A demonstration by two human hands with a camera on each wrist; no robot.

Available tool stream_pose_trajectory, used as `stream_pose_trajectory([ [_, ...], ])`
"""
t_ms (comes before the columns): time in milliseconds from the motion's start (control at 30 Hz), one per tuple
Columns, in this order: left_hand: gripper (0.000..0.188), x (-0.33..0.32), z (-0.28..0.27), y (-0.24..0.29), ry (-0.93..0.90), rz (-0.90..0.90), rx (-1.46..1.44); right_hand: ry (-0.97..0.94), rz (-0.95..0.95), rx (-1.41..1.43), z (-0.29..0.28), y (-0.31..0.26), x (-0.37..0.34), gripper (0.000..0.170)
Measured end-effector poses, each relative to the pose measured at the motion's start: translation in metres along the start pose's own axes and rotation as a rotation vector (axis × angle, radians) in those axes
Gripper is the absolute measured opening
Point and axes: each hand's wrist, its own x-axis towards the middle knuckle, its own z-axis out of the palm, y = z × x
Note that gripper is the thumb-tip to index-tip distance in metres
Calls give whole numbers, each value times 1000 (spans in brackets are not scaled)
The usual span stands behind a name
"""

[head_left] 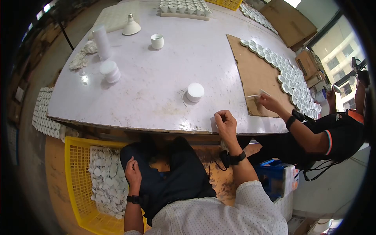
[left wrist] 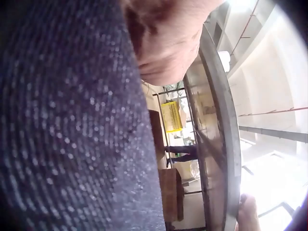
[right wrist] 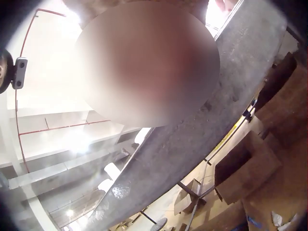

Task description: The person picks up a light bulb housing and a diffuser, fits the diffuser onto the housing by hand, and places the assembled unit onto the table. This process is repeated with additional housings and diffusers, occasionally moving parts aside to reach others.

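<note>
My left hand (head_left: 133,173) lies on the dark trouser leg, its fingers loosely bent and holding nothing. In the left wrist view the hand (left wrist: 166,43) shows close up beside the dark cloth. At the table's front edge rests my right hand (head_left: 226,126), fingers relaxed with nothing in them; a blurred patch hides most of it in the right wrist view. Nearest to it on the table is a short stack of white round discs (head_left: 195,92). Farther left stand another stack of white discs (head_left: 110,71), a white cup-shaped piece (head_left: 157,41) and a white lamp housing with a screw base (head_left: 131,26).
At right, another person's hand (head_left: 270,102) holds a thin white piece over a cardboard sheet (head_left: 250,74) beside rows of white cups (head_left: 291,80). A yellow crate (head_left: 74,176) with many white discs stands at my left, below the table edge. A tall disc stack (head_left: 101,42) stands back left.
</note>
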Motion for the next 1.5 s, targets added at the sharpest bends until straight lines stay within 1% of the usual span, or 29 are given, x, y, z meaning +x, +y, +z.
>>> stream_pose_trajectory([
  [100,9,-2,0,-2,-15,-27,2,-60,26,28,-7,-2,8,13],
  [167,9,-2,0,-3,-26,-46,6,25,-97,-160,-19,-2,20,15],
  [233,8,-1,0,-2,-23,-49,-5,134,-209,-346,-36,-5,38,25],
  [267,8,-1,0,-2,-22,-50,-6,202,-280,-530,-45,-5,51,33],
  [333,8,0,0,-1,-27,-43,12,412,-522,-753,-66,11,88,49],
  [367,8,0,0,-1,-24,-42,12,413,-525,-751,-77,25,108,49],
  [433,8,0,0,0,-41,-78,2,542,-272,-934,-92,41,138,65],
  [467,8,1,0,-1,-33,-76,4,543,-277,-927,-97,42,150,65],
  [533,9,0,0,-3,3,59,72,317,166,-862,-101,32,163,72],
  [667,10,-1,0,5,-12,-27,58,245,165,-764,-100,36,162,71],
  [733,11,0,2,21,-77,-247,-214,344,-115,-648,-91,22,141,68],
  [767,13,-2,5,32,-136,-272,-328,319,-118,-647,-84,13,128,68],
  [800,15,0,6,51,-191,-295,-445,255,-265,-634,-76,0,112,68],
  [867,36,8,4,108,-340,-228,-629,103,-514,-614,-56,-19,70,74],
  [900,46,15,-3,140,-500,-284,-731,20,-622,-607,-43,-29,47,79],
  [933,55,18,3,152,-552,-159,-782,-83,-652,-551,-28,-43,21,80],
  [967,64,22,4,168,-611,-159,-812,-184,-681,-495,-15,-58,-4,82],
  [1033,72,25,14,180,-656,-178,-859,-408,-626,-403,4,-79,-41,82],
  [1067,72,24,19,180,-646,-181,-864,-485,-612,-329,13,-77,-53,82],
  [1100,72,22,25,178,-650,-216,-963,-562,-595,-256,21,-74,-64,83],
  [1133,73,21,26,177,-654,-249,-1062,-635,-556,-242,27,-78,-73,84],
  [1167,73,18,21,176,-644,-253,-1068,-708,-516,-228,33,-82,-80,86],
  [1233,73,17,4,176,-581,-68,-653,-813,-425,-154,44,-81,-90,81],
  [1300,69,11,-1,168,-504,-56,-636,-875,-463,-129,47,-88,-83,74],
  [1367,64,12,-14,163,-635,-419,-818,-771,-335,-145,46,-91,-55,59],
  [1400,59,4,-9,152,-545,-377,-889,-540,-284,-162,48,-87,-35,52],
  [1433,59,1,-12,148,-542,-378,-892,-307,-231,-179,51,-77,-9,45],
  [1467,58,-1,-14,145,-537,-410,-905,-136,-319,-197,51,-54,27,41],
  [1500,58,-3,-15,143,-531,-441,-919,-63,-180,-246,50,-57,48,44],
])
